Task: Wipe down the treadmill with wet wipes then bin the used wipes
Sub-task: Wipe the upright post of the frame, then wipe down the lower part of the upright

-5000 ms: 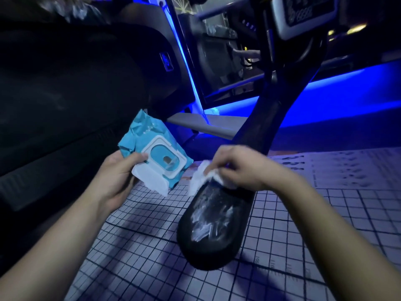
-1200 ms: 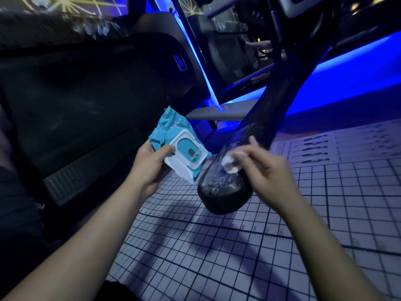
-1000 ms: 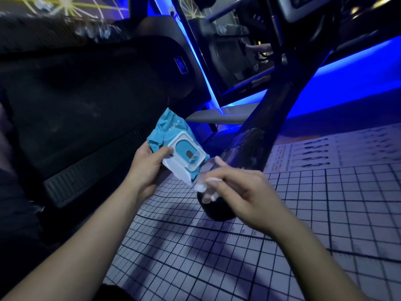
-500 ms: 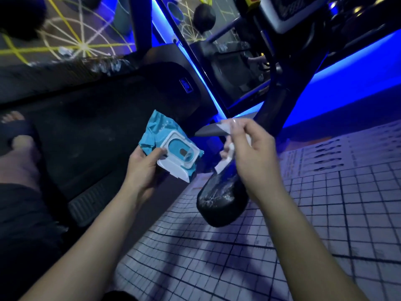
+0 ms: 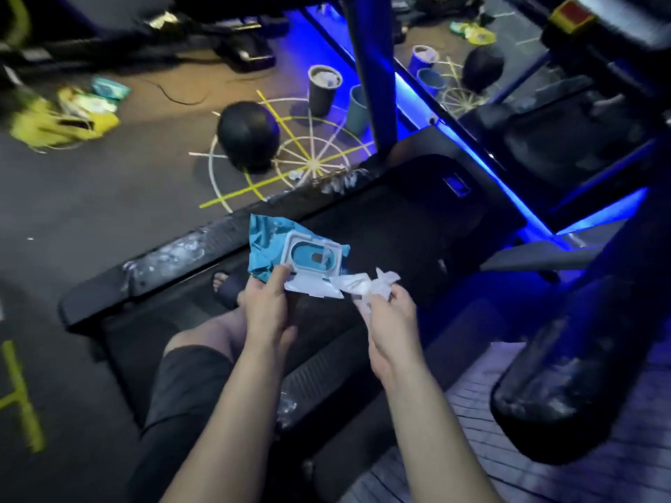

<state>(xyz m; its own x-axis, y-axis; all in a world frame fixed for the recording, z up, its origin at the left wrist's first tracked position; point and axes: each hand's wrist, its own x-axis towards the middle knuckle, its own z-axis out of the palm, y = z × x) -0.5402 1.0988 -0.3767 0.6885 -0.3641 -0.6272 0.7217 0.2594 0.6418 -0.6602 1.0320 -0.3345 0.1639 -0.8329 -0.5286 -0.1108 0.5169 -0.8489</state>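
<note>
I can read no word, number or brand anywhere from here. The small blue badge [image 5: 455,185] on the treadmill [image 5: 410,216] hood is only a glowing smear. The yellow and red sticker [image 5: 570,13] at the top right edge is blurred past reading. The wipes pack [image 5: 267,245] shows me plain crinkled blue foil, and the ruled mat [image 5: 566,481] only soft lines.

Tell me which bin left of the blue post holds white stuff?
The dark bin, on the left, its top full of crumpled white stuff; the paler bin beside it shows none.
</note>
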